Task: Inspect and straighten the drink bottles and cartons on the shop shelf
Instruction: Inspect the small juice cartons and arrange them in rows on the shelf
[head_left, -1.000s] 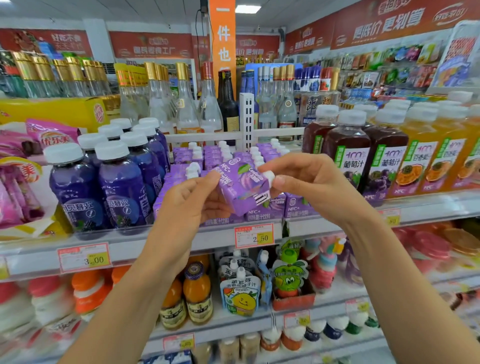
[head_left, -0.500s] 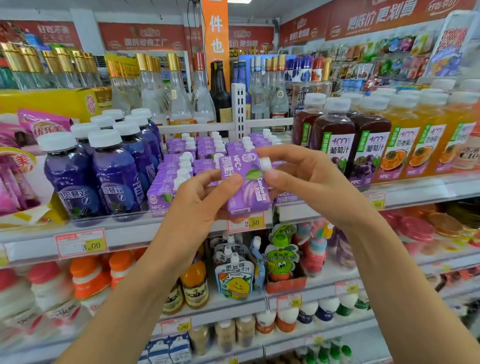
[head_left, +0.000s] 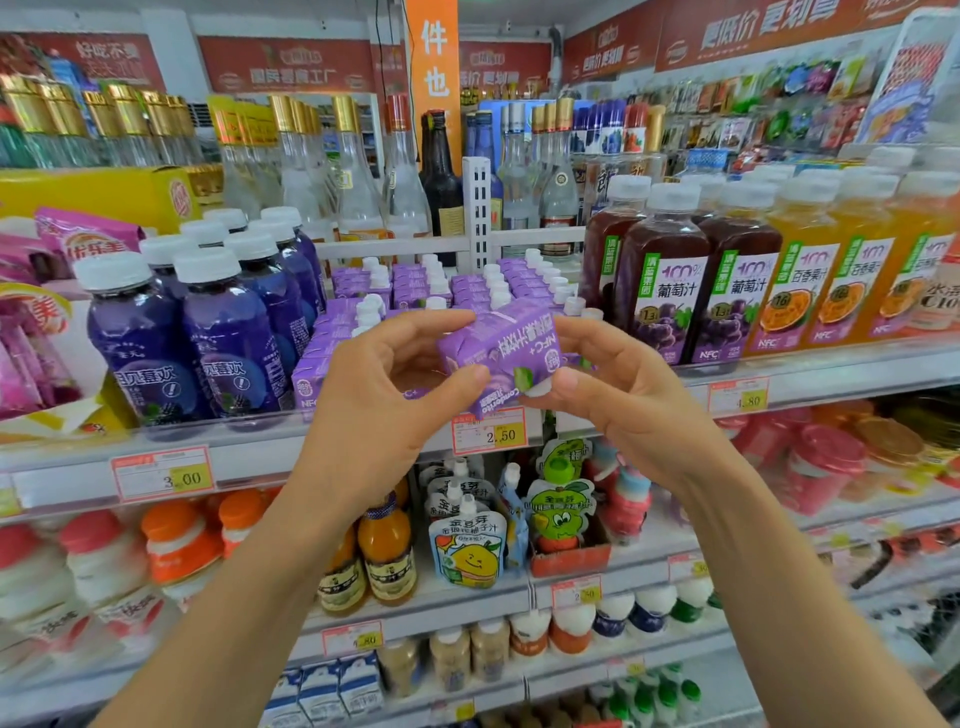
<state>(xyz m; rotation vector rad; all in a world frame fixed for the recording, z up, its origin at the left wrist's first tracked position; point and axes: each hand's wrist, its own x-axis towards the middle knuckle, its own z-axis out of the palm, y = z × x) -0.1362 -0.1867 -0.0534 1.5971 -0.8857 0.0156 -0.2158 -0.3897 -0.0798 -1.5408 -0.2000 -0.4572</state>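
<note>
A small purple drink carton (head_left: 511, 345) is held in front of the shelf, turned so its print reads upside down. My left hand (head_left: 384, 395) pinches its left side between thumb and fingers. My right hand (head_left: 608, 384) grips its right end, thumb underneath near the cap. Behind it, rows of the same purple cartons (head_left: 447, 288) with white caps fill the middle of the shelf (head_left: 332, 452). Purple bottles (head_left: 228, 332) stand to the left, dark grape juice bottles (head_left: 665, 291) and orange juice bottles (head_left: 852, 280) to the right.
Glass liquor bottles (head_left: 363, 171) line the back row behind a white divider (head_left: 477, 208). Price tags (head_left: 491, 431) hang on the shelf edge. Lower shelves hold orange bottles (head_left: 387, 556), pouches (head_left: 467, 545) and small yoghurt bottles (head_left: 176, 545). Pink snack bags (head_left: 36, 343) sit at far left.
The carton has been rotated in both hands from upright to upside down, cap end now low at my right hand. Both hands moved slightly down and right.
</note>
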